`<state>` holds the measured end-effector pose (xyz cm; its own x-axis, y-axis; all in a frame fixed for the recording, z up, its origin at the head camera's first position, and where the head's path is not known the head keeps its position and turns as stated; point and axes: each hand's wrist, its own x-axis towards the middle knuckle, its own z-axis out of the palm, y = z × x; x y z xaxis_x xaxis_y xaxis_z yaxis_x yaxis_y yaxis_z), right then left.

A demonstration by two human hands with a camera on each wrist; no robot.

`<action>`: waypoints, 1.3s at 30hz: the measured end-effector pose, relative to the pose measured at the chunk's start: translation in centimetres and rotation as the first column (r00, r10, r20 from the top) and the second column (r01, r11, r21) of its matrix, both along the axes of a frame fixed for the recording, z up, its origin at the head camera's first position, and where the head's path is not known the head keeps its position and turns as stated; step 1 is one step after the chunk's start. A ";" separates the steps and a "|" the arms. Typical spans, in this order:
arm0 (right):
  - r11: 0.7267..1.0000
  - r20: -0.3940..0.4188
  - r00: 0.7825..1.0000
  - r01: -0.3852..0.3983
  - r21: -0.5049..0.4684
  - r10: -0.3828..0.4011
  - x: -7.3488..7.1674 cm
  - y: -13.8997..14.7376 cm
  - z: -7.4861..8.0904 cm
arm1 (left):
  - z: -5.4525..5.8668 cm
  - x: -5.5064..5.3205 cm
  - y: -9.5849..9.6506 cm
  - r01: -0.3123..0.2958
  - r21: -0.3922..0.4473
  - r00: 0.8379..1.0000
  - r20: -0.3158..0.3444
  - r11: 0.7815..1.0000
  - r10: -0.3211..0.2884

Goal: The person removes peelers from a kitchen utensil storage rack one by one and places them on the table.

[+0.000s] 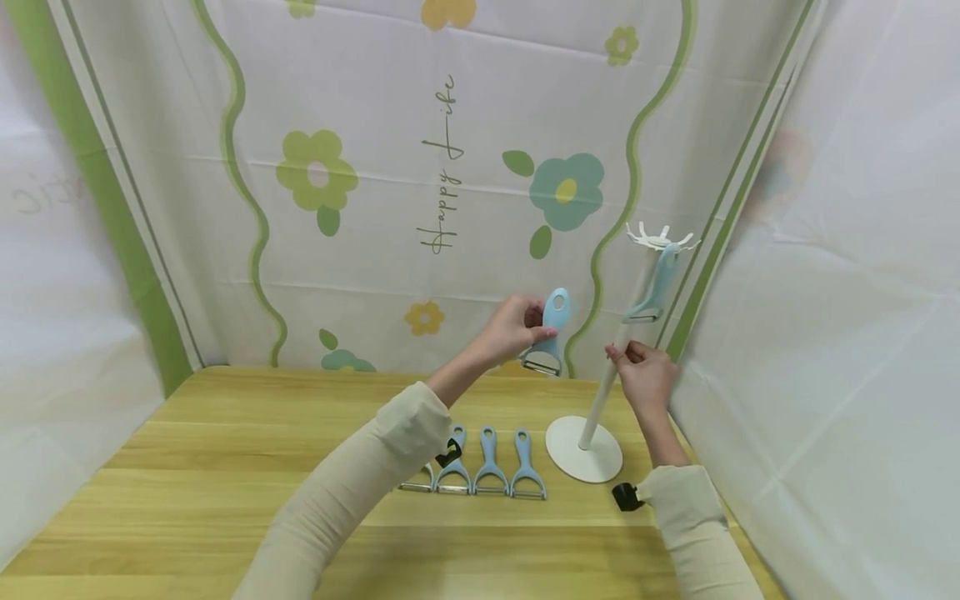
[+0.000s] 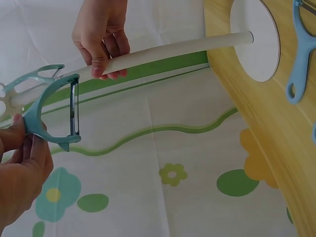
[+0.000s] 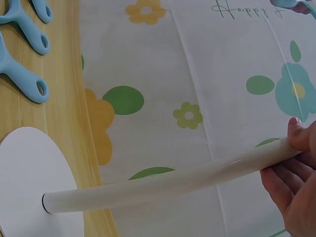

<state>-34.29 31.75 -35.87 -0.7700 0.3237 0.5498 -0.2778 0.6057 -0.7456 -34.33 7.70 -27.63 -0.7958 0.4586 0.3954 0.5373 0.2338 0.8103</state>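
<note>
My left hand [image 1: 517, 327] pinches a light blue Y-shaped peeler [image 1: 557, 312] by its handle, blade end down, to the left of a white stand [image 1: 600, 400]. In the left wrist view the metal blade of this peeler [image 2: 35, 116] faces the stand's base. My right hand [image 1: 645, 375] grips the stand's pole between thumb and fingers, partway up, as the right wrist view shows with the pole [image 3: 177, 185]. From the ring of white hooks [image 1: 660, 240] at the top hangs another blue peeler [image 1: 660, 287], just above my right hand.
Several blue peelers [image 1: 489, 454] lie in a row on the wooden table [image 1: 225, 500], left of the stand's round base [image 1: 570, 454]; my left sleeve partly covers the row. A printed cloth [image 1: 375, 275] hangs behind the table, and a white cloth [image 1: 840, 375] rises along the right side.
</note>
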 end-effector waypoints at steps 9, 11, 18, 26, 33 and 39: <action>1.000 0.000 1.000 -0.006 -0.009 0.006 0.2 -0.1 0.2 | -1.3 0.3 -1.9 -0.026 -0.028 1.000 0.002 0.999 0.026; 1.000 -0.003 1.000 -0.009 -0.012 0.009 0.2 0.0 0.2 | -1.6 0.4 -2.2 -0.031 -0.038 1.000 0.001 0.999 0.031; 1.000 -0.016 1.000 -0.010 -0.008 0.010 0.2 0.0 0.2 | -2.8 0.4 -3.2 -0.043 -0.039 0.998 0.034 0.998 0.045; 1.000 -0.004 1.000 -0.001 0.006 0.001 0.1 -0.1 0.2 | -4.2 0.6 -4.6 -0.056 -0.020 0.996 0.068 0.998 0.057; 1.000 0.001 1.000 0.011 0.014 -0.011 0.2 0.0 0.2 | -5.3 0.9 -5.8 -0.077 -0.034 0.993 0.090 0.996 0.080; 1.000 -0.002 1.000 0.012 0.024 -0.012 0.2 -0.1 0.1 | -6.2 1.5 -7.0 -0.103 -0.035 0.989 0.102 0.994 0.107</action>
<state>-34.07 31.68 -35.75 -0.7655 0.3194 0.5586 -0.2717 0.6265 -0.7305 -32.85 0.68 -33.82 -0.8761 0.3808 0.2959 0.4223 0.3095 0.8520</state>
